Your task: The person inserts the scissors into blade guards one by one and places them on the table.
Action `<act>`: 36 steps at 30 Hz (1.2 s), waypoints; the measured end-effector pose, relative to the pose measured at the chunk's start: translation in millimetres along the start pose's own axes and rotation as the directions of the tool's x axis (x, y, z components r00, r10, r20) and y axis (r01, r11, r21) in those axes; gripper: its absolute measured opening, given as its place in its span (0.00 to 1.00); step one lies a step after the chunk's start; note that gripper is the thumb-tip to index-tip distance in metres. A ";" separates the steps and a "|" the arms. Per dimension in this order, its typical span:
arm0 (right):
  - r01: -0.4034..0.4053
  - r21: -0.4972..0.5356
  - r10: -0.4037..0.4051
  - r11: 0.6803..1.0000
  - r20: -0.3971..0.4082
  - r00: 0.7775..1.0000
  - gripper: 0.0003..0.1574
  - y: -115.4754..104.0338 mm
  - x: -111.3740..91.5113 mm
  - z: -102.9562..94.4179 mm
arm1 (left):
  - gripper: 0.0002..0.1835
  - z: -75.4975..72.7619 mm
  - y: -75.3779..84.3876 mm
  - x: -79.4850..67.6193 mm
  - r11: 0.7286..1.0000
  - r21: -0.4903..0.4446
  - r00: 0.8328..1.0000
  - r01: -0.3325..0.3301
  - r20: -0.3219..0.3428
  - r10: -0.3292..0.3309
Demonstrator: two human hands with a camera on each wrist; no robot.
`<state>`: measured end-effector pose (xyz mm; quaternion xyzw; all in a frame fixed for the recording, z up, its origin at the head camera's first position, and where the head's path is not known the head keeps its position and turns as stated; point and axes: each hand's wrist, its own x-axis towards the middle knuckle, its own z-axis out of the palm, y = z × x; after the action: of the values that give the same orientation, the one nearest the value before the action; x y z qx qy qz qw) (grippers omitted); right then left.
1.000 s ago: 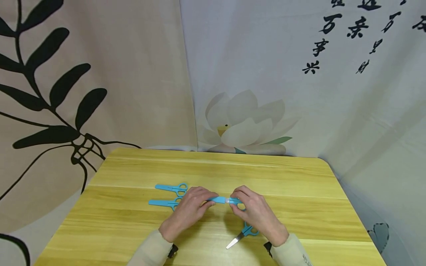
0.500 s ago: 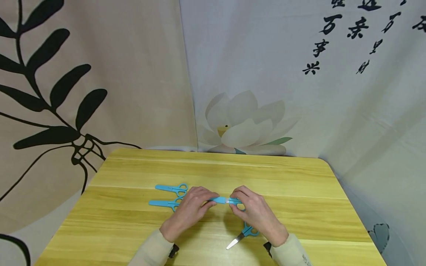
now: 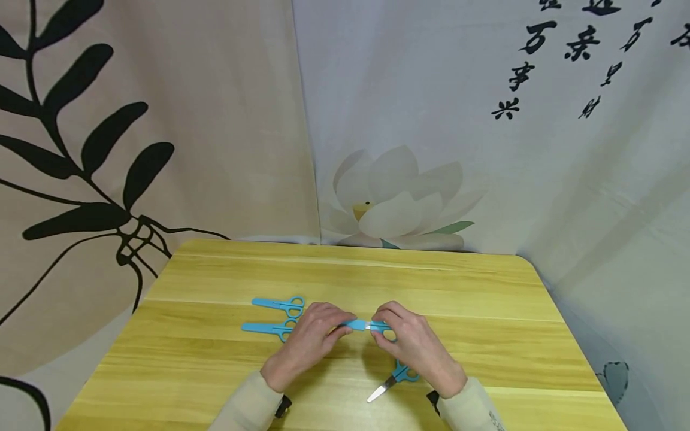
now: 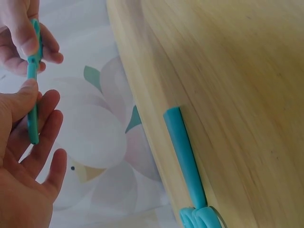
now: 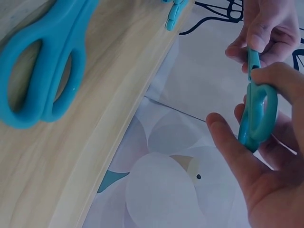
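Above the middle of the table, my left hand (image 3: 309,338) pinches a blue blade cover (image 3: 356,324) between thumb and fingers. My right hand (image 3: 414,341) pinches the blue handles of a pair of scissors (image 5: 263,111), whose blades run into that cover. In the head view a short bit of bare metal shows between cover and handles. Below the right hand lies another pair of scissors (image 3: 401,374), its metal blades uncovered. Left of the left hand lie two pairs of scissors in blue covers, a far one (image 3: 277,305) and a near one (image 3: 264,328) partly hidden by that hand.
The wooden table (image 3: 485,311) has rounded far corners. Behind it hangs a pale cloth (image 3: 242,149) printed with dark leaves, a lotus and black characters. Dark straps (image 3: 283,407) show at the wrists.
Almost nothing differs. The blade cover and both hands stay nearly in place, and the camera has shifted very slightly.
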<state>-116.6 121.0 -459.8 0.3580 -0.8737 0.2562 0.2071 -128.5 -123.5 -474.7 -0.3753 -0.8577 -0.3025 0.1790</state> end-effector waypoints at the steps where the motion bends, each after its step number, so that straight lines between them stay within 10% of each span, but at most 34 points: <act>1: 0.000 -0.001 0.000 1.000 -0.001 1.000 0.14 -0.2 0.2 0.0 | 0.11 0.1 0.0 0.1 1.000 0.000 1.000 0.000 0.000 0.000; 36: 0.017 -0.017 -0.017 1.000 0.008 1.000 0.13 -4.1 1.9 3.9 | 0.09 2.4 1.0 0.9 0.998 0.013 0.998 -0.059 -0.007 0.060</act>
<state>-115.6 115.1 -460.6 0.3646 -0.8736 0.2455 0.2090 -128.5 -120.9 -475.6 -0.3985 -0.8474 -0.2930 0.1933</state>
